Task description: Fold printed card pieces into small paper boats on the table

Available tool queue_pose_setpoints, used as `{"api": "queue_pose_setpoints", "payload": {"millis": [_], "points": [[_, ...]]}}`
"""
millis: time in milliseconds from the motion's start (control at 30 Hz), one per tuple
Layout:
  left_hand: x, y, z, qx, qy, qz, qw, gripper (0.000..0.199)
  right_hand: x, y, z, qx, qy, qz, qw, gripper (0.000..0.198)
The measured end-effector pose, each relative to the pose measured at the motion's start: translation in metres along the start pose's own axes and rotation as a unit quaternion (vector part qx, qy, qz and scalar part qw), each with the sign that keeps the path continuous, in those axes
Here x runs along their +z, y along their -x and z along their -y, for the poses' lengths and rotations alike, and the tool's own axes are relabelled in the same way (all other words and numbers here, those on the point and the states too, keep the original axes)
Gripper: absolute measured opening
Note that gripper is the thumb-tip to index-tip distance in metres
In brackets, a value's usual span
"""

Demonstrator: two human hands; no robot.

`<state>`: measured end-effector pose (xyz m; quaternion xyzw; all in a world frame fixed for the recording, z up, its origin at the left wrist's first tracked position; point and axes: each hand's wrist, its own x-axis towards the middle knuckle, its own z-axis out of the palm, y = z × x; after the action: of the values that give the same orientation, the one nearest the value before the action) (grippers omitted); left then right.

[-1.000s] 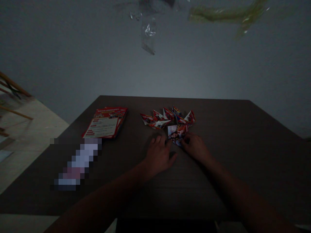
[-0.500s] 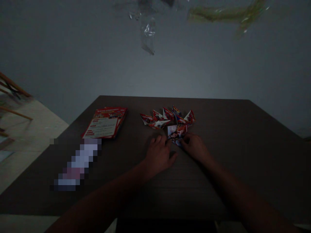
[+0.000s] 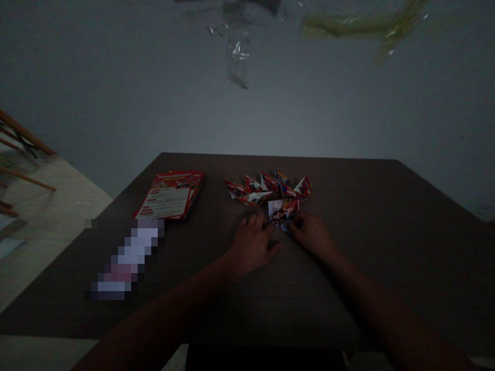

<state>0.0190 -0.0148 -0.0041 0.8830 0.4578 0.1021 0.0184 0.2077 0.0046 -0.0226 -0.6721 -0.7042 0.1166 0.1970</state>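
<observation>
A small piece of folded printed paper (image 3: 284, 210) lies on the table between my hands. My right hand (image 3: 311, 233) pinches it at its lower right corner, fingertips close together. My left hand (image 3: 252, 243) rests with spread fingers at the paper's lower left, its index fingertip at or very near the edge. Just beyond stand several folded paper boats (image 3: 253, 197), red, white and blue, grouped close together. Dim light hides the fine folds under my fingers.
A stack of red and white printed leaflets (image 3: 168, 198) lies on the left of the dark wooden table (image 3: 386, 206). In front of it is a pixelated, bright long object (image 3: 131, 252). A wall with tape (image 3: 348, 24) rises behind the table; wooden legs (image 3: 27, 136) stand at far left.
The whole view has shifted slightly. Both hands keep nearly the same pose around the folded paper, and the paper boats and leaflets stay in place.
</observation>
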Motion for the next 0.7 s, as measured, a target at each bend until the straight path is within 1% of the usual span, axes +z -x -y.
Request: {"api": "queue_pose_setpoints", "payload": {"millis": [67,133,200,267,300,367,500,700], "points": [[-0.001,0.000,0.002,-0.005,0.012,0.004,1.000,0.051,0.000,0.002,0.000,0.009,-0.015,-0.013,1.000,0.016],[-0.002,0.000,0.004,-0.009,0.019,0.005,1.000,0.052,-0.002,0.006,0.002,-0.011,-0.027,-0.044,0.999,0.021],[-0.002,0.000,0.006,-0.009,0.025,0.004,1.000,0.053,-0.005,0.012,0.005,-0.064,-0.014,-0.081,0.995,0.028],[-0.002,0.000,0.008,-0.007,0.031,0.000,0.999,0.054,-0.008,0.018,0.010,-0.127,0.033,-0.102,0.986,0.033],[-0.002,0.001,0.008,-0.005,0.034,-0.002,0.999,0.055,-0.009,0.021,0.013,-0.170,0.061,-0.091,0.979,0.033],[-0.003,0.001,0.009,-0.005,0.039,-0.004,0.999,0.054,-0.011,0.025,0.017,-0.207,0.117,-0.078,0.968,0.031],[-0.005,0.000,0.010,-0.019,0.052,0.007,0.998,0.050,-0.009,0.027,0.022,-0.230,0.177,-0.065,0.955,0.030],[-0.005,0.000,0.009,-0.022,0.052,0.002,0.998,0.049,-0.008,0.025,0.025,-0.256,0.197,-0.061,0.944,0.030]]}}
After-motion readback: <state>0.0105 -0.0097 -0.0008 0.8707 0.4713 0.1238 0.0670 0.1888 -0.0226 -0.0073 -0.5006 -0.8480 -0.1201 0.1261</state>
